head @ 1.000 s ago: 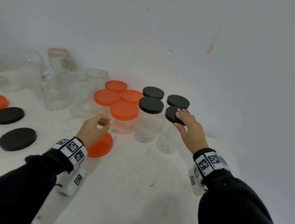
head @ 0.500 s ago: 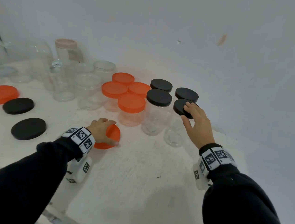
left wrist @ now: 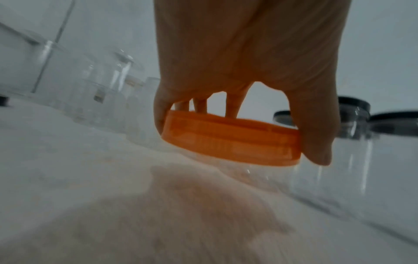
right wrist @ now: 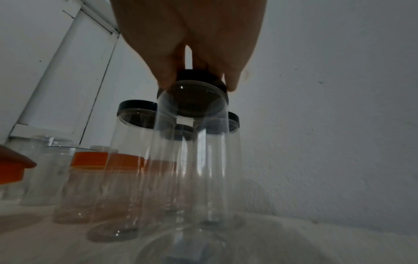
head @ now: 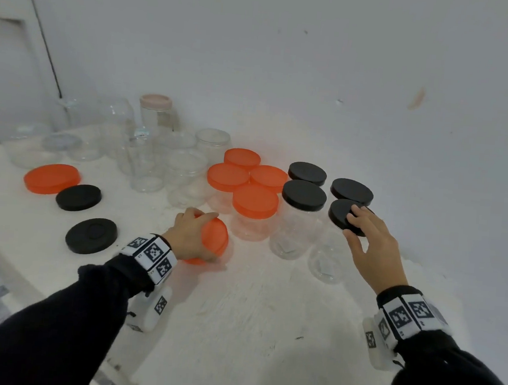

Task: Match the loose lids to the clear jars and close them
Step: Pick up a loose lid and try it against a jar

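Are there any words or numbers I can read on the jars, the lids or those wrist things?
None can be read.
Left wristband: black-and-white square codes, no letters.
Right wristband: the same codes.
Pink-lidded jar: a label, too blurred to read.
Orange lids and black lids: plain.

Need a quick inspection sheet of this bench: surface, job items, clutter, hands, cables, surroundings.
Surface: white table, rough and scuffed.
Job's things: four orange-lidded jars; four black-lidded jars; open clear jars at back left; loose lids: one orange, two black.
Clutter: pink-lidded jar at back.
Grippers: left hand grips an orange lid; right hand grips a black lid atop a jar.
Cables: dark cable down the wall.
Surroundings: white wall, orange smudge.
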### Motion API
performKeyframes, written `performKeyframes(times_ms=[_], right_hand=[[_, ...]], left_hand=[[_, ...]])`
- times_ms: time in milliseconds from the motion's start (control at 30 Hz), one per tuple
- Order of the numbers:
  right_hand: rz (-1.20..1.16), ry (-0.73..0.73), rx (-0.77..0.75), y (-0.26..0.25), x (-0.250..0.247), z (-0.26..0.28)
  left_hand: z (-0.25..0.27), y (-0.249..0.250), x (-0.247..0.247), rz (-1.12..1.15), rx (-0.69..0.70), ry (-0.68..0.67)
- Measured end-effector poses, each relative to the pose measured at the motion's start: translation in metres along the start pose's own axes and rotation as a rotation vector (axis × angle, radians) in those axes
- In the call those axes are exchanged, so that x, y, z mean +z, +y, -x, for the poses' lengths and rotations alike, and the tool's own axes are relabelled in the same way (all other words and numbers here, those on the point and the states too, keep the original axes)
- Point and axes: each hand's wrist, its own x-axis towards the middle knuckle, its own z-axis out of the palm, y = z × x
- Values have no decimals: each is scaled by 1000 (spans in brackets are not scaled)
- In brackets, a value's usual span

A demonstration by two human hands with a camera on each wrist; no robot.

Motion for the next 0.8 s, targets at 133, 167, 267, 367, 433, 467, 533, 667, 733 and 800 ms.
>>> performKeyframes(times_ms=[133,167,267,367,433,467,533,667,733,800], right_hand=[[122,2,16,-14,-9,-7],[119,27,-9,-21,-11,-10],[24,103,-151,-56,-12,-24],[-65,84,-293,-105,2,-39],[-111,50,-340,-136,24,-49],[-133,34,-355,-150,38,-55],[-161,-4,-373,-175,72,-65],[-238,-106,-376,-232,148,-87],[-268,-189,-387,-263,185,-97],[-259,-276,-384,-295,225,-108]], left_hand=[[11,-26,-33,157,3,113],[14,-34,-42,196,-4,140],[22,-62,-68,289,-31,231],[22,-94,-95,300,-44,330],[17,-118,-113,319,-46,397],[14,-131,-122,330,-43,431],[6,-157,-140,344,-34,483],[-6,-209,-176,361,-17,481],[-10,-234,-188,376,-1,487],[-14,-262,-200,385,24,485]])
